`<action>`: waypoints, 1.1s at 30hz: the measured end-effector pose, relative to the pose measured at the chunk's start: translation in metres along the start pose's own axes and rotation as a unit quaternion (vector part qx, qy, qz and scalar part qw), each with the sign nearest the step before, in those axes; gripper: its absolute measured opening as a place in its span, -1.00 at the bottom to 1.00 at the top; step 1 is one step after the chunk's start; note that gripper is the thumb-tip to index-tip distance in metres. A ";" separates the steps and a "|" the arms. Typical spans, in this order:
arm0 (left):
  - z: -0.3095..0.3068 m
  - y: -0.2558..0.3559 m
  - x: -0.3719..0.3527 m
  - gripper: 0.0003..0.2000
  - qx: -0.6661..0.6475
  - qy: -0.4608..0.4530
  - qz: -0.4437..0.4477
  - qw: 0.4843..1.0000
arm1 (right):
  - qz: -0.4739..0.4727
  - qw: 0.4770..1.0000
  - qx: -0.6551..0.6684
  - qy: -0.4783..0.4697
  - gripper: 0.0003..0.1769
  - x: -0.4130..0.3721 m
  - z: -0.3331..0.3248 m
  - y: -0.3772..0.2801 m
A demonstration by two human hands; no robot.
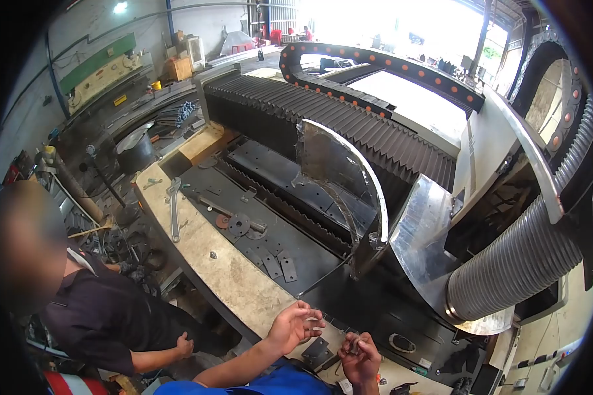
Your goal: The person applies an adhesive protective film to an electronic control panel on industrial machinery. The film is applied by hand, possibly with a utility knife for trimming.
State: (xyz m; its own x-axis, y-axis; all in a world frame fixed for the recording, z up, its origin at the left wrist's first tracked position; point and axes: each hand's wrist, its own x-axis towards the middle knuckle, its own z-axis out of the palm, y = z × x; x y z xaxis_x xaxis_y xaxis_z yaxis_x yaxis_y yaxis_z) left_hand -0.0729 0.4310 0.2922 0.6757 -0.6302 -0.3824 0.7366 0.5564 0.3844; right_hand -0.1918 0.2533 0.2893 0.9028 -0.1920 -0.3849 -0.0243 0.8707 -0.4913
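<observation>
My left hand [295,328] is raised over the front edge of the machine bed, its fingers loosely curled and apart with nothing visible in them. Close by on the right, my right hand [360,359] is closed, its fingers pinched around something small and dark that I cannot make out. Below and between the hands lies a dark square metal plate [317,353]. Farther up the bed are several flat metal plates with holes [270,262] and a round flange [239,224]. An adjustable wrench [174,209] rests on the pale ledge [234,280].
A curved metal guard [349,151] stands upright on the machine. Behind it runs a black bellows cover [336,118] with a cable chain [389,59]. A ribbed grey hose [514,263] is at right. At left stands another person [105,309], one hand near the ledge.
</observation>
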 end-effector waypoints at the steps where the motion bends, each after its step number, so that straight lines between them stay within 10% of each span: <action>1: 0.000 0.000 -0.002 -0.94 -0.001 0.000 0.001 1.000 | -0.001 1.000 -0.001 0.000 -0.95 -0.001 0.000 0.001; 33: -0.031 -0.014 -0.058 -0.95 -0.047 -0.017 0.017 0.999 | 0.025 0.997 -0.002 -0.077 -0.97 -0.040 0.013 0.022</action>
State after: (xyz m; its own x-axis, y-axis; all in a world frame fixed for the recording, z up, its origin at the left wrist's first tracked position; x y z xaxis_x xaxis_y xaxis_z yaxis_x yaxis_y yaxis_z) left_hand -0.1213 0.4759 0.2831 0.7007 -0.6270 -0.3405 0.7133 0.6258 0.3156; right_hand -0.2228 0.2855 0.3038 0.9555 -0.0758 -0.2850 -0.0729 0.8757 -0.4774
